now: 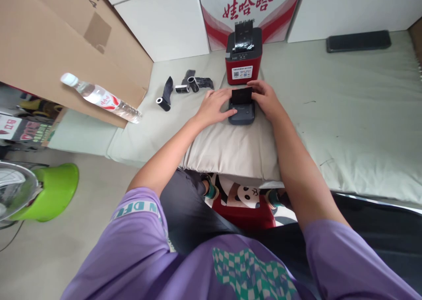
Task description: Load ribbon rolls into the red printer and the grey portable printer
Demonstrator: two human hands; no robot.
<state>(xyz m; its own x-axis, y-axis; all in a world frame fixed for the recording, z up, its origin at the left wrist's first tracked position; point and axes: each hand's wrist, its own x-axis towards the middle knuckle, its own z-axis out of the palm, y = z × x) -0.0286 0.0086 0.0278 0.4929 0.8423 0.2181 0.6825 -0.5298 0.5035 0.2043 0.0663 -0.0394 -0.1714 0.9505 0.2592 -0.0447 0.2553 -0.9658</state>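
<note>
A small dark portable printer (pixel 242 116) lies on the pale green cover, with a black paper strip (pixel 241 96) standing up from its top. My left hand (pixel 216 105) grips the printer's left side, thumb resting on its upper face. On the other side, the bent fingers of my right hand (pixel 266 98) hold the printer's back right corner, close to the strip's edge. Exactly where those fingertips touch is hidden. Just behind stands a red and black printer (pixel 243 67), with a wide black strip (pixel 244 37) rising from its top slot.
Several small rolls of black paper (pixel 164 103) lie to the left on the covered surface (pixel 356 111). A water bottle (pixel 102 98) leans by a large cardboard box (pixel 72 40). A flat black object (pixel 358 41) rests at the back right. Under the front edge is a red stool (pixel 244 216).
</note>
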